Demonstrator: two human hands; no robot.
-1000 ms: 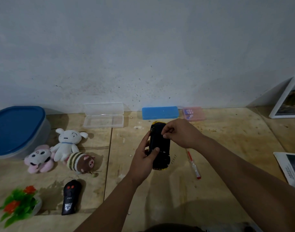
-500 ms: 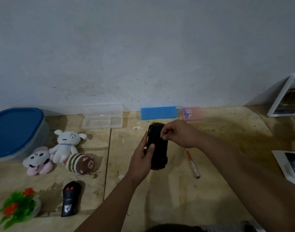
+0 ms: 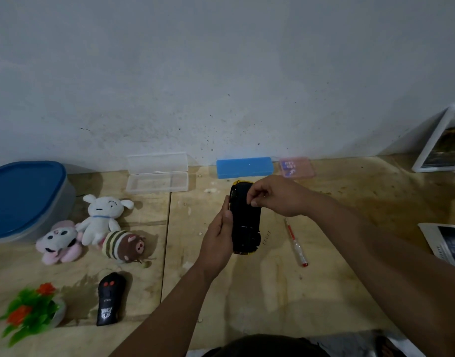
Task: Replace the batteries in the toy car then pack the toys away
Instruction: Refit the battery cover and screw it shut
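The toy car is held upside down above the wooden floor, black underside up, yellow body showing at both ends. My left hand grips it along its left side. My right hand has curled fingers pinching at the far end of the underside; what it pinches is hidden. A red-handled screwdriver lies to the right of the car. The black remote control lies at lower left. Three plush toys lie at left: a white one, a pink one, a striped brown one.
A blue-lidded container stands at far left. By the wall are an open clear case, a blue case and a pink case. A small artificial plant sits at lower left. A white picture frame leans at right.
My left thumb has moved off the underside to the car's left edge. My right hand's fingertips have shifted slightly on the far end of the car.
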